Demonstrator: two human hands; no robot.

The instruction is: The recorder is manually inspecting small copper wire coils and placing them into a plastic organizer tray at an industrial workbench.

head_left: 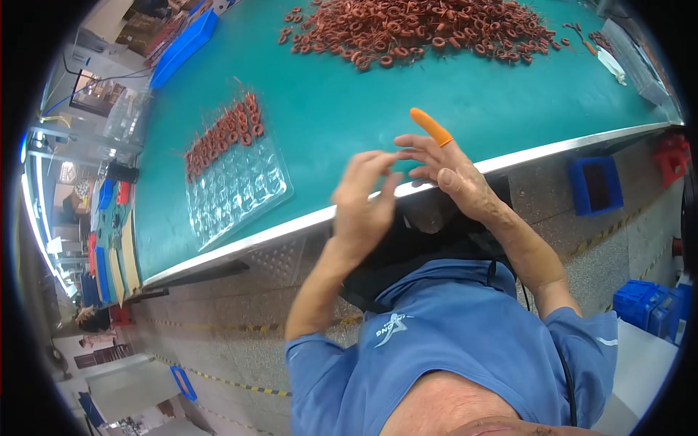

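Above the table's front edge, my two hands are close together. My left hand (363, 203) is slightly blurred, its fingers bent toward the other hand's fingertips, with a gap between thumb and fingers; I see nothing held in it. My right hand (462, 178) has its fingers stretched out and apart, and an orange finger cot (430, 127) covers its raised index finger. To the left lies a clear plastic blister tray (243, 185). Reddish-brown ring-shaped parts with thin wire leads (225, 134) fill its far rows, while its nearer pockets hold none.
A large heap of the same ring parts (414, 33) covers the far side of the green tabletop (342, 102). A blue bin (185, 47) stands far left. At the far right are an orange-handled tool (589, 48) and a clear container (634, 62). A metal edge (574, 142) borders the table.
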